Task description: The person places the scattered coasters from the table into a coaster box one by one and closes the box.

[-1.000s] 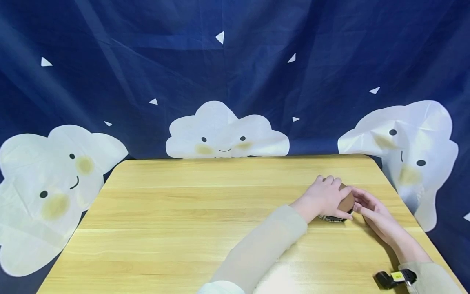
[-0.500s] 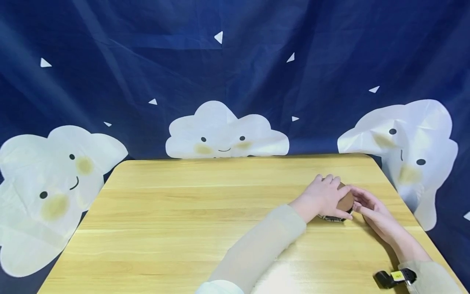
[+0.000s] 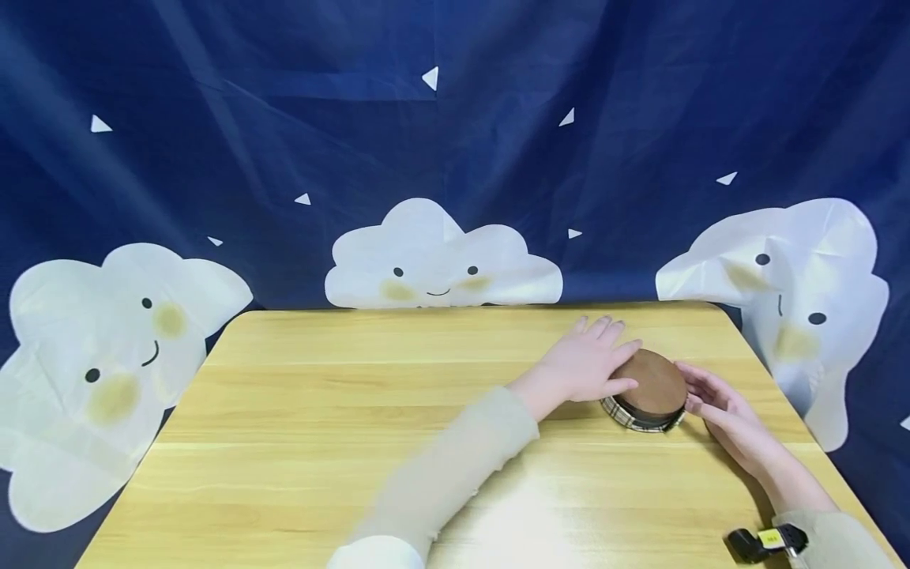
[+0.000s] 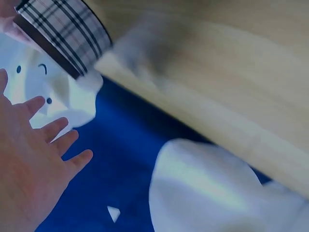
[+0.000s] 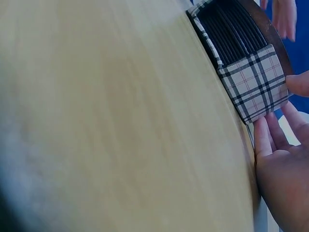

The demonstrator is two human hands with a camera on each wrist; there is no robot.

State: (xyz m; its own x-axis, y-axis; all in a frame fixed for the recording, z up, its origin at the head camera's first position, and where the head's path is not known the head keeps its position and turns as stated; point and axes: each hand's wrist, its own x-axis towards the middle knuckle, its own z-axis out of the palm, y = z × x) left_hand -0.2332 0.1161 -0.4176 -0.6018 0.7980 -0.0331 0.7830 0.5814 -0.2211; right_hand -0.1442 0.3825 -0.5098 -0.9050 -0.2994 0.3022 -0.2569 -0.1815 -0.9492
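Observation:
A round coaster holder (image 3: 637,420), covered in plaid cloth, stands at the table's right side with a brown disc (image 3: 652,383) on top. Through a gap in its wall, the right wrist view shows a stack of thin black edges (image 5: 234,31). My right hand (image 3: 728,419) grips the holder's right side, thumb by the upper edge and fingers lower on the plaid wall (image 5: 256,87). My left hand (image 3: 586,365) is spread just left of the holder, its thumb near the disc's edge. In the left wrist view the left hand (image 4: 34,159) holds nothing, fingers apart.
The wooden table (image 3: 355,450) reaches back to a dark blue curtain (image 3: 483,118) printed with white clouds (image 3: 444,261). A small black device with a yellow label (image 3: 768,540) sits at the right sleeve. The table's right edge runs close beyond the right hand.
My left hand has come off the coaster holder and moved left, uncovering the brown disc. The right hand and the holder stay in place.

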